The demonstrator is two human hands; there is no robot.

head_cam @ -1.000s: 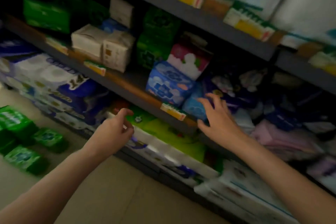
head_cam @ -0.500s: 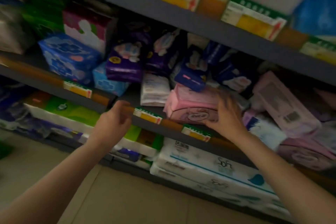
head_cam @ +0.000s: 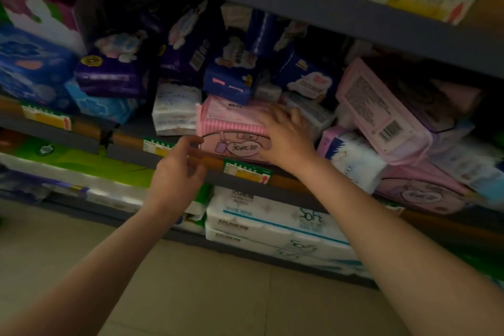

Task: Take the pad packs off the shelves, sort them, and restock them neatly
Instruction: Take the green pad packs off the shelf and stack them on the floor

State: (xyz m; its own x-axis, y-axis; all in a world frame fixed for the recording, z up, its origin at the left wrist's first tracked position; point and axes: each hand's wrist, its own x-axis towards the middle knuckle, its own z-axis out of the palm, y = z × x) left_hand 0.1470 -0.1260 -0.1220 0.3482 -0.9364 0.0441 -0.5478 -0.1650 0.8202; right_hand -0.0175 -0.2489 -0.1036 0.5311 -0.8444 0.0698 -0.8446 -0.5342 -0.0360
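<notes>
- Floor (head_cam: 196,289): tan tiles, nearest item, beneath both forearms.
- Toilet-paper packs (head_cam: 272,229): white with blue print, on the bottom shelf, below and between the two hands.
- Left hand (head_cam: 177,172): raised in front of the shelf edge (head_cam: 131,154); grip narrow, fingers loosely curled, thumb and forefinger apart, holding nothing. It sits just left of the pink pack.
- Price tag (head_cam: 246,170): green and yellow, on the shelf edge between the two wrists.
- Right hand (head_cam: 286,136): laid on the right end of the pink pack (head_cam: 231,128); grip appears closed over the pack's corner, fingers blurred.
- Pink pack: on the middle shelf at its front edge, striped top, a cartoon label on its front face.
- White pack (head_cam: 176,109): upright, just left of the pink pack.
- Blue pack (head_cam: 227,84): resting above and behind the pink pack.
- Purple pack (head_cam: 111,79): further left, beyond the left hand.
- Pale pink packs (head_cam: 381,112): tilted heap to the right of the right hand.
- Upper shelf (head_cam: 300,0): dark rail, farthest, carrying more price tags.
</notes>
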